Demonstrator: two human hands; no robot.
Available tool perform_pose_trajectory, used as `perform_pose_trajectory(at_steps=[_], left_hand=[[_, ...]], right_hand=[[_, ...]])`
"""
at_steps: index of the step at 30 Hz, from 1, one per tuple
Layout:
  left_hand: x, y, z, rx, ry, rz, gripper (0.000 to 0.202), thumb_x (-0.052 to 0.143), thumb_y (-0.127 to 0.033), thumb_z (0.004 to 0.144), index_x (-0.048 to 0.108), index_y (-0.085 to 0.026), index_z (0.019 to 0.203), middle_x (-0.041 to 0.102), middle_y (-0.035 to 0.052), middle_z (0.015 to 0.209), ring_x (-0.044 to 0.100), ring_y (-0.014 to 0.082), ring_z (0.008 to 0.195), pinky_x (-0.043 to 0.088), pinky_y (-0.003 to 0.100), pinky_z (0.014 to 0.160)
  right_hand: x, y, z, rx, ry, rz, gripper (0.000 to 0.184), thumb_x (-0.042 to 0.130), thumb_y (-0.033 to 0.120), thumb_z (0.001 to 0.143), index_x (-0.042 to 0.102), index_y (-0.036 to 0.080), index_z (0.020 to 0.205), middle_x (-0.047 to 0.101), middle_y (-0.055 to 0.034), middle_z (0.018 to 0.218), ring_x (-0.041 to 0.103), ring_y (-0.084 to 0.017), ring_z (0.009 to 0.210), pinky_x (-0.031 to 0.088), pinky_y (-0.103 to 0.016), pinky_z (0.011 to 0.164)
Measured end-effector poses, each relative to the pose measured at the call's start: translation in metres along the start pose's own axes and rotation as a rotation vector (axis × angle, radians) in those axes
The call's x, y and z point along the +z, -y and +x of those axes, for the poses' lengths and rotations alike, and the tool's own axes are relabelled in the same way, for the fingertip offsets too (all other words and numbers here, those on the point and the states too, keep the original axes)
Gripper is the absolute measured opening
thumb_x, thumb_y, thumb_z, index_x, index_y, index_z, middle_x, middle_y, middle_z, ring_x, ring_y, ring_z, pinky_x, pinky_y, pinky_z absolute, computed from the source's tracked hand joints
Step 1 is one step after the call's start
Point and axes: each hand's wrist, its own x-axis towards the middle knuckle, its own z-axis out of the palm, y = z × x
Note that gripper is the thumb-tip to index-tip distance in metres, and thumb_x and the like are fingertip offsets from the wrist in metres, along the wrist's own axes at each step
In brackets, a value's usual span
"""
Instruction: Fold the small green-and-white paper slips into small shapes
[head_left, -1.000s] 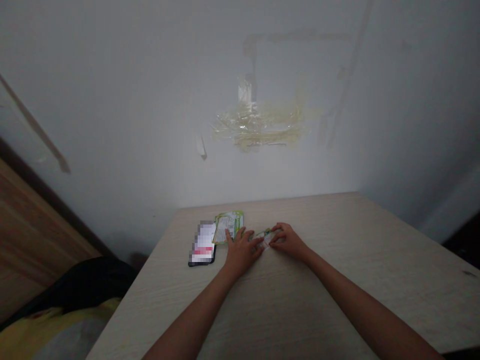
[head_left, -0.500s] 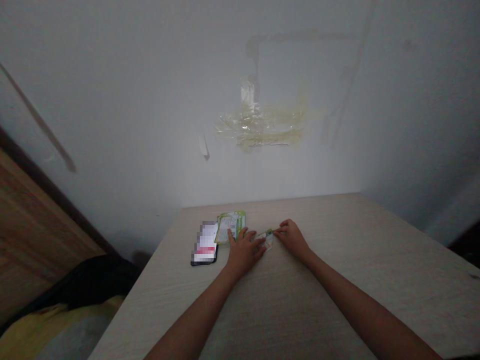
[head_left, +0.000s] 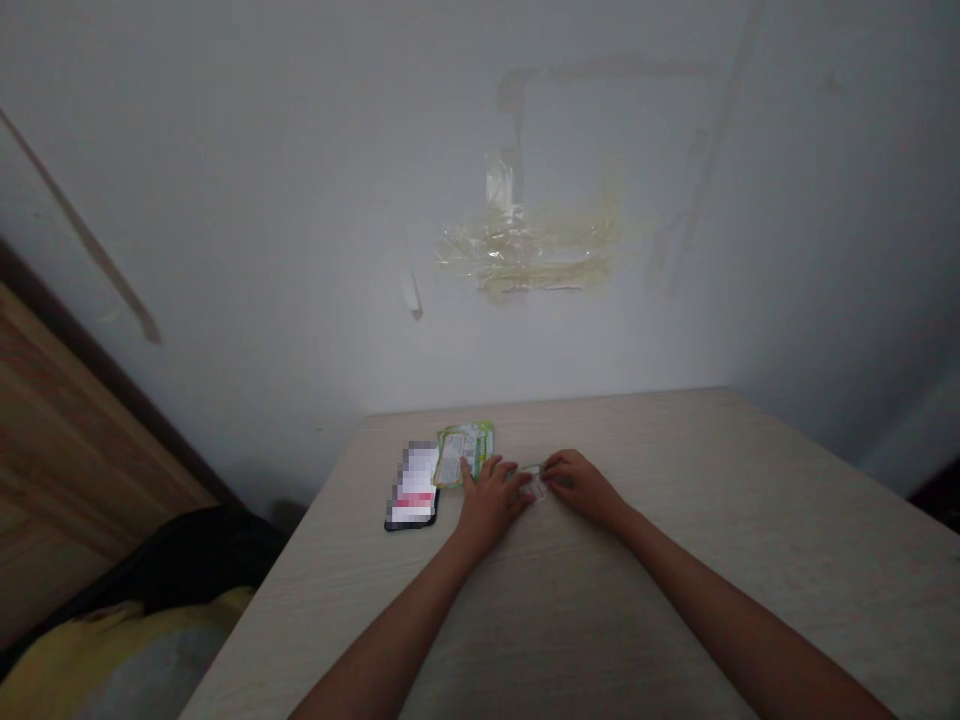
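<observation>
A small pale packet with a green edge point(head_left: 534, 484) lies on the light wooden table point(head_left: 675, 560), caught between both hands. My left hand point(head_left: 489, 503) rests palm down on the table, fingers spread, their tips on the packet's left end. My right hand point(head_left: 579, 486) has its fingers drawn together in a pinch on the packet's right end. Much of the packet is hidden under the fingers.
A green and white printed sachet point(head_left: 465, 452) lies just left of my left hand, beside a dark-edged phone point(head_left: 413, 486). A white wall with old tape marks point(head_left: 525, 245) backs the table. Dark and yellow cloth point(head_left: 150, 600) lies lower left, below a wooden panel point(head_left: 60, 440).
My right hand has drawn in closer to the left over the small packet, so less of it shows. The view has drifted slightly.
</observation>
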Motion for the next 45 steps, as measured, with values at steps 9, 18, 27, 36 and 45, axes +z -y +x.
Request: perform_pose_trajectory(at_steps=[9, 18, 27, 36, 45], left_hand=[[-0.008, -0.003, -0.001, 0.021, 0.028, -0.027, 0.034, 0.059, -0.053, 0.083, 0.063, -0.036, 0.112, 0.061, 0.0003, 0.125, 0.036, 0.0302, 0.132, -0.010, 0.074, 0.105], [-0.009, -0.003, -0.001, 0.020, 0.010, -0.064, 0.030, 0.062, -0.041, 0.082, 0.063, -0.034, 0.111, 0.064, -0.0002, 0.121, 0.039, 0.0287, 0.130, -0.013, 0.072, 0.106], [-0.007, -0.002, -0.001, 0.037, -0.017, -0.081, 0.025, 0.062, -0.042, 0.083, 0.066, -0.034, 0.106, 0.066, 0.0003, 0.117, 0.042, 0.0286, 0.128, -0.011, 0.072, 0.106], [-0.007, -0.002, 0.001, 0.041, -0.016, -0.108, 0.018, 0.058, -0.040, 0.087, 0.067, -0.031, 0.099, 0.068, 0.0006, 0.114, 0.044, 0.0279, 0.128, -0.012, 0.072, 0.105], [-0.003, -0.001, 0.002, 0.015, -0.047, -0.059, 0.025, 0.051, -0.047, 0.090, 0.068, -0.028, 0.093, 0.065, 0.0024, 0.105, 0.052, 0.0238, 0.116, -0.005, 0.071, 0.108]], right_hand=[[-0.005, 0.011, 0.000, 0.000, 0.020, -0.036, 0.017, 0.062, 0.018, 0.081, 0.074, 0.024, 0.091, 0.068, -0.0055, 0.098, 0.060, -0.019, 0.095, 0.045, -0.034, 0.090], [-0.005, 0.009, -0.001, -0.055, 0.005, -0.061, 0.018, 0.066, 0.018, 0.079, 0.073, 0.023, 0.094, 0.066, -0.0062, 0.100, 0.059, -0.019, 0.096, 0.045, -0.035, 0.090], [-0.006, 0.008, -0.002, -0.058, 0.014, -0.056, 0.018, 0.066, 0.020, 0.079, 0.073, 0.025, 0.094, 0.064, -0.0061, 0.100, 0.058, -0.020, 0.097, 0.045, -0.037, 0.090], [-0.002, 0.013, -0.004, -0.015, -0.009, -0.110, 0.016, 0.066, 0.017, 0.080, 0.074, 0.024, 0.092, 0.062, -0.0072, 0.098, 0.056, -0.020, 0.095, 0.046, -0.036, 0.088], [-0.005, 0.017, -0.005, -0.048, 0.059, -0.058, 0.019, 0.068, 0.036, 0.081, 0.074, 0.027, 0.097, 0.063, -0.0053, 0.099, 0.059, -0.019, 0.092, 0.047, -0.035, 0.087]])
